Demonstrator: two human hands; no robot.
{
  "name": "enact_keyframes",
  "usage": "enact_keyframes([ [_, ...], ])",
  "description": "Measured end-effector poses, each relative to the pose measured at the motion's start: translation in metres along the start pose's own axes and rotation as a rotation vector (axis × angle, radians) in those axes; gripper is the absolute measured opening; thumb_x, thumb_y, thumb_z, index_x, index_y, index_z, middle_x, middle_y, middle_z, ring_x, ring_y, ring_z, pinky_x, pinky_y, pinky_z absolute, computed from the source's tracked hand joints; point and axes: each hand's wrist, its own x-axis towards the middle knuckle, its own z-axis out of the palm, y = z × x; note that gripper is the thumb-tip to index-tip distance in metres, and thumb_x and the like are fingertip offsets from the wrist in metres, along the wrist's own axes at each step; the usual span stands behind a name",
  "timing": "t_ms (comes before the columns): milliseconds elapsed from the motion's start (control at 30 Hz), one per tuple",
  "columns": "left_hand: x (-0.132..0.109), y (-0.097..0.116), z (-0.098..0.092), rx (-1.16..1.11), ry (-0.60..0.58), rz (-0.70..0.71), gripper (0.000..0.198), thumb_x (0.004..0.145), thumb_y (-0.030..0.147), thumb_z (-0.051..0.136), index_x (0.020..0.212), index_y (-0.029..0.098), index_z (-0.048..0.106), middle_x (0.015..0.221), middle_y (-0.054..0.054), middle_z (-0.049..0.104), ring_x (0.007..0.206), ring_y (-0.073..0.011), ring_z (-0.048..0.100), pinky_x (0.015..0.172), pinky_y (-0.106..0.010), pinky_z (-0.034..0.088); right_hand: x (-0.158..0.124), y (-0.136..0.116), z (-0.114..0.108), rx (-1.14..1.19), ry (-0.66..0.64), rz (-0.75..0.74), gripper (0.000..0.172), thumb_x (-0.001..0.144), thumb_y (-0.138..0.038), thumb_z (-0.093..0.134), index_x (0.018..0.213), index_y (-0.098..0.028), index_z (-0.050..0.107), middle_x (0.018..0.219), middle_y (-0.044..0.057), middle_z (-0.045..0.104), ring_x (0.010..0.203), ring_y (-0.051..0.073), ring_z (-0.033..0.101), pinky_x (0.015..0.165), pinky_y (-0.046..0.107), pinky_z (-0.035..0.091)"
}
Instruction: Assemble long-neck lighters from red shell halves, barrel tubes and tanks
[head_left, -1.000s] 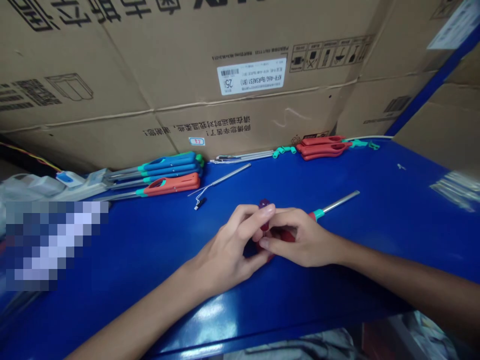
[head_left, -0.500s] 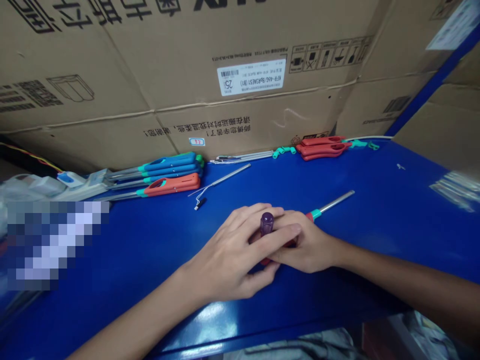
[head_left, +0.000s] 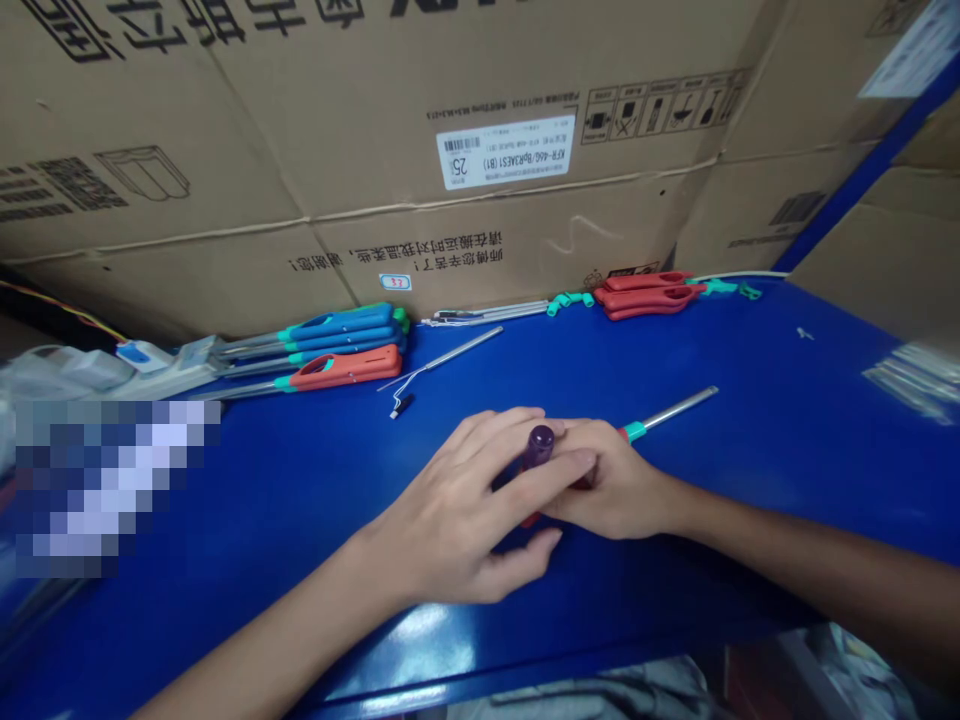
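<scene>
A purple screwdriver handle (head_left: pixel 539 446) stands nearly upright between the fingers of my left hand (head_left: pixel 457 510), which closes around it from the left. The screwdriver's lower end is hidden. My right hand (head_left: pixel 619 485) is wrapped round a red lighter (head_left: pixel 636 431) with a green collar; its metal tube sticks out to the upper right. Both hands touch each other low over the blue table, and most of the lighter's body is covered by them. My left thumb lies apart from the handle, toward me.
Blue lighters (head_left: pixel 345 325) and one red lighter (head_left: pixel 352 367) lie back left beside a power strip (head_left: pixel 180 365). Behind my hands is a loose metal tube with wires (head_left: pixel 461 350). Green collars (head_left: pixel 570 301) and red lighter shells (head_left: pixel 645 298) sit along the cardboard (head_left: pixel 337 130).
My left thumb has come slightly away from the lighter. The screwdriver handle leans a little more to the right, and the lighter's tube has shifted slightly right.
</scene>
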Motion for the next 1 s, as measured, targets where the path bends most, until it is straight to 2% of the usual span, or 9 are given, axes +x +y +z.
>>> enact_keyframes([
  [133,0.0001,-0.0013,0.0007,-0.011,0.043,0.027,0.053,0.081,0.024,0.064,0.131,0.015,0.048,0.124,-0.019,0.057,0.123,-0.0333,0.053,0.097,-0.052,0.049,0.0021,0.0013,0.0032,0.022,0.077,0.013,0.018,0.081,-0.031,0.071,0.077,-0.016,0.063,0.079,0.003,0.066,0.071,0.014,0.062,0.062,0.025,0.053],
  [233,0.0003,-0.0020,0.0006,-0.012,0.057,0.047,0.053,0.079,0.025,0.066,0.129,0.014,0.049,0.123,-0.019,0.058,0.122,-0.0338,0.054,0.096,-0.052,0.049,0.0029,-0.0014,0.0041,0.081,0.065,-0.019,0.015,0.080,-0.026,0.072,0.085,-0.015,0.063,0.085,0.003,0.066,0.075,0.013,0.062,0.064,0.024,0.052],
  [300,0.0001,-0.0023,-0.0001,-0.006,0.077,0.057,0.053,0.078,0.025,0.067,0.127,0.013,0.051,0.121,-0.019,0.059,0.120,-0.0339,0.055,0.094,-0.052,0.050,0.0025,-0.0025,0.0038,0.096,0.027,-0.037,0.009,0.081,-0.020,0.069,0.079,-0.015,0.062,0.079,0.002,0.064,0.071,0.012,0.060,0.061,0.023,0.050],
  [467,0.0008,-0.0029,-0.0017,-0.024,0.119,0.050,0.053,0.076,0.024,0.067,0.126,0.015,0.052,0.116,-0.016,0.059,0.116,-0.0328,0.055,0.094,-0.054,0.050,0.0009,0.0016,0.0049,0.066,0.034,-0.002,0.026,0.083,-0.026,0.068,0.060,-0.016,0.061,0.066,0.001,0.063,0.064,0.012,0.058,0.057,0.023,0.048],
  [600,0.0026,-0.0023,-0.0016,-0.025,0.071,0.063,0.050,0.077,0.027,0.067,0.124,0.017,0.054,0.121,-0.016,0.055,0.119,-0.0337,0.052,0.099,-0.057,0.046,0.0005,0.0032,0.0067,0.043,0.042,0.024,0.018,0.077,-0.024,0.073,0.065,-0.017,0.061,0.071,0.000,0.067,0.067,0.012,0.062,0.061,0.023,0.051],
  [667,0.0026,-0.0020,-0.0015,-0.014,0.054,0.053,0.050,0.078,0.030,0.067,0.124,0.018,0.053,0.123,-0.016,0.054,0.121,-0.0343,0.051,0.099,-0.057,0.046,0.0009,0.0018,0.0061,0.032,-0.018,0.015,0.009,0.080,-0.021,0.069,0.075,-0.016,0.065,0.079,0.002,0.070,0.075,0.014,0.065,0.068,0.025,0.054],
  [733,0.0022,-0.0018,-0.0016,-0.007,0.055,0.045,0.052,0.078,0.031,0.066,0.125,0.018,0.051,0.125,-0.017,0.053,0.122,-0.0349,0.050,0.098,-0.056,0.046,0.0015,-0.0001,0.0047,0.009,-0.093,0.001,0.009,0.085,-0.018,0.061,0.078,-0.015,0.065,0.081,0.004,0.071,0.080,0.015,0.066,0.073,0.027,0.054],
  [867,0.0016,-0.0012,-0.0027,-0.003,0.039,0.019,0.052,0.079,0.031,0.065,0.127,0.018,0.051,0.125,-0.016,0.054,0.123,-0.0355,0.049,0.097,-0.055,0.045,0.0019,-0.0019,0.0027,-0.029,-0.146,0.031,0.017,0.086,-0.014,0.055,0.071,-0.016,0.062,0.072,0.003,0.068,0.072,0.014,0.066,0.069,0.027,0.054],
  [1000,0.0024,0.0006,-0.0036,0.003,0.020,0.026,0.051,0.079,0.031,0.065,0.126,0.019,0.053,0.125,-0.016,0.055,0.122,-0.0359,0.048,0.096,-0.055,0.045,0.0010,-0.0020,0.0041,0.052,-0.055,0.061,0.015,0.080,-0.015,0.062,0.066,-0.017,0.056,0.066,-0.001,0.063,0.065,0.012,0.061,0.060,0.023,0.052],
])
